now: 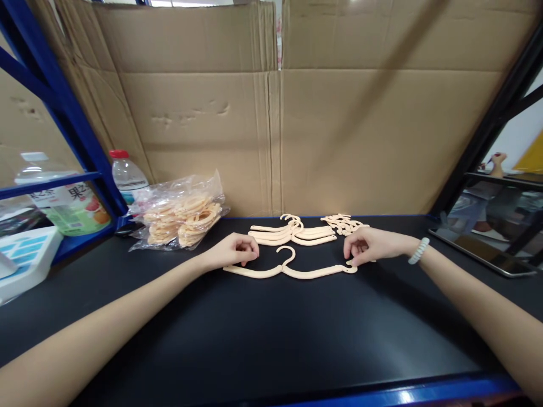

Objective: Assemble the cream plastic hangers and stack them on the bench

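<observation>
Head view: beige clothes hanger [283, 269] lay between both hands on black table [263, 339]. Left hand [235, 251] curled at its left end, hold unclear; right hand's [368, 246] grip pinched the curved end piece [350, 270]. Cardboard [360, 124] stood behind.

My black table [271, 339] carries one hanger [311, 275] at twelve o'clock, stacked hangers [314, 243] beyond it, a plastic bag [182, 217] at eleven, small pieces [345, 226] at one, a flat dark device [479, 253] at two.
</observation>
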Available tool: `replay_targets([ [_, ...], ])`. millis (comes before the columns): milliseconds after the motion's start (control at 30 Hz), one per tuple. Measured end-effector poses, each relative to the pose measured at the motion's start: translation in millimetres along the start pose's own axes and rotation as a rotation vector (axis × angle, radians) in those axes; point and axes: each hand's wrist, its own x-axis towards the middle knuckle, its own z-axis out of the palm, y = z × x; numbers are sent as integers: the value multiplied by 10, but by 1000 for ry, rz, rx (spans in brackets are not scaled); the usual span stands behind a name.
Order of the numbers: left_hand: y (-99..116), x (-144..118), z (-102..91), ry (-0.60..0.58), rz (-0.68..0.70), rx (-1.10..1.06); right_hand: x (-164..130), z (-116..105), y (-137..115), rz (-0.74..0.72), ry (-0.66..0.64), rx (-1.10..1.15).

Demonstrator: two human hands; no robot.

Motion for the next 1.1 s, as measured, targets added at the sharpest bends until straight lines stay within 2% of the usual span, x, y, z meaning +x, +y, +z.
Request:
replay_targets([
  [67,-28,14,38,56,9,-14,0,-3,-7,4,-2,3],
  [367,-15,6,50,107,4,-67,23,41,-49,-11,-6,-1],
  [667,-46,46,61,163,-2,-104,25,78,-91,-6,57,-37],
  [767,-76,62,57,216,-18,-123,42,99,-111,-7,102,-78],
  [833,-106,73,56,280,-24,-136,55,104,-126,-24,197,-115],
  [1000,-188,104,53,446,1,-133,67,63,-71,-91,612,-265],
  [1100,-224,122,49,500,30,-82,73,33,20,-41,735,-346],
])
